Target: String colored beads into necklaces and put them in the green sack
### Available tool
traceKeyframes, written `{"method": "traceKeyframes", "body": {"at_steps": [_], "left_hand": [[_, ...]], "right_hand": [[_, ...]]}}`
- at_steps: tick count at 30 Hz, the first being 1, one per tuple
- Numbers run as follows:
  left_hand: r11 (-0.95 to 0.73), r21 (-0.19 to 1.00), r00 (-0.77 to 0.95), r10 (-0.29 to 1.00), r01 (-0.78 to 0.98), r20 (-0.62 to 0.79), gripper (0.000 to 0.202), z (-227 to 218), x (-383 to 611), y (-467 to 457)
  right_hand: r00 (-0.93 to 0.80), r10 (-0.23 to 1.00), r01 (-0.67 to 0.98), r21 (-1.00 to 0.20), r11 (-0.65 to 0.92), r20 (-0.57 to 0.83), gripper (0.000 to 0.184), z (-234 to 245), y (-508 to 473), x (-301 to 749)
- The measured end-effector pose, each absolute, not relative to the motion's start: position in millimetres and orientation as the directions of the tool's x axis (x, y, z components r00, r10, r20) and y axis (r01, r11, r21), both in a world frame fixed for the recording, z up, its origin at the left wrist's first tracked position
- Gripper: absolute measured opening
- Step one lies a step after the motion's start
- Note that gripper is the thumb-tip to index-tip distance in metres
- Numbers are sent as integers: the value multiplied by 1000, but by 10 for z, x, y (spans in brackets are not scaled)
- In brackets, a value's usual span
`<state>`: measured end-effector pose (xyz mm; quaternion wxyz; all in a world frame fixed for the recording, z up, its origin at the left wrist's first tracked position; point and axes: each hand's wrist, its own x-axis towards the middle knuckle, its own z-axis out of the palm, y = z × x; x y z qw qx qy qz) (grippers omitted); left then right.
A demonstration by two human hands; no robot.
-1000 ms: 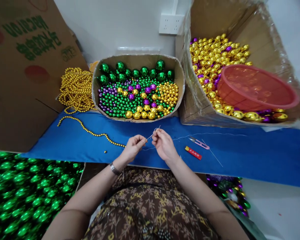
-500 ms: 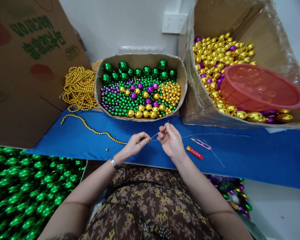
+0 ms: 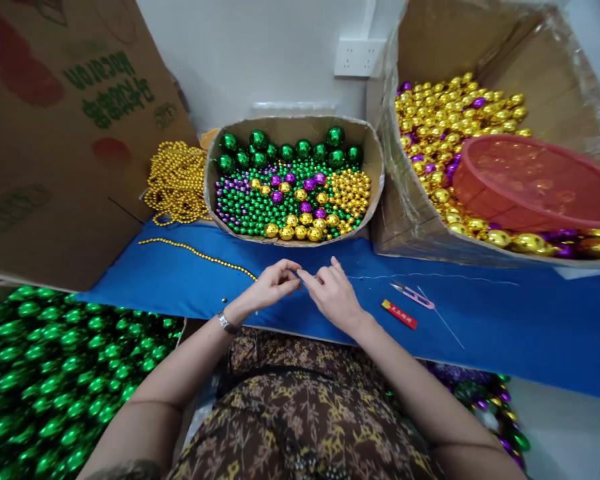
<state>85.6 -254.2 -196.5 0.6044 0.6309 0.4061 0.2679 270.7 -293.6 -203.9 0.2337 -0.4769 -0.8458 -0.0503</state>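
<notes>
My left hand (image 3: 274,285), with a metal watch on its wrist, is pinched closed with its fingertips against those of my right hand (image 3: 335,298). My right hand is closed too, its thumb and index finger meeting the left. A thin white thread (image 3: 420,275) trails across the blue cloth to the right from behind my right hand. What lies between the fingertips is mostly hidden. A strand of small gold beads (image 3: 200,253) curves over the cloth, its near end running in behind my left hand. One loose gold bead (image 3: 224,301) lies below the strand.
Pink-handled thread snips (image 3: 414,294), a needle-like rod (image 3: 445,321) and a red packet (image 3: 399,314) lie right of my hands. Behind stands a cut-down box (image 3: 294,241) of green, purple and gold beads. A large carton (image 3: 415,243) holds gold balls and a red basin (image 3: 510,193).
My hands have come together at the fingertips; the thread stretched between them no longer shows. My right hand has turned palm down. The camera view has shifted slightly left.
</notes>
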Motion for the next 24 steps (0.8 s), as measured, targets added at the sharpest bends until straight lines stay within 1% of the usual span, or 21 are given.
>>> {"method": "traceKeyframes", "body": {"at_steps": [2, 5, 8, 10, 15, 19, 22, 24], "left_hand": [[8, 976, 542, 831, 217, -128, 38, -1948, 844, -2567], [-140, 944, 603, 794, 297, -72, 32, -1864, 778, -2575], [-329, 841, 668, 742, 430, -51, 24, -1765, 627, -2570], [-396, 779, 687, 724, 486, -61, 23, -1753, 498, -2586], [-416, 676, 673, 722, 608, -161, 27, -1979, 237, -2631], [-420, 656, 678, 709, 627, -194, 29, -2138, 149, -2676], [-430, 635, 670, 718, 642, -191, 32, -2171, 117, -2735], [-437, 624, 667, 721, 648, -188, 32, -2193, 104, -2762]], "right_hand": [[-455, 756, 828, -87, 553, 471, 27, -2034, -2938, 2733], [-463, 734, 809, -102, 579, 497, 24, -1968, -2960, 2862], [-411, 757, 832, -129, 539, 508, 23, -1917, -3006, 3133], [-360, 794, 871, -129, 474, 489, 23, -1929, -3071, 3353], [-239, 908, 947, -123, 295, 344, 25, -2171, -3352, 3805], [-94, 966, 980, -150, 133, 242, 22, -2423, -3562, 3967], [-59, 981, 980, -174, 92, 185, 18, -2527, -3680, 3971], [-47, 983, 980, -183, 80, 175, 16, -2567, -3734, 3958]]}}
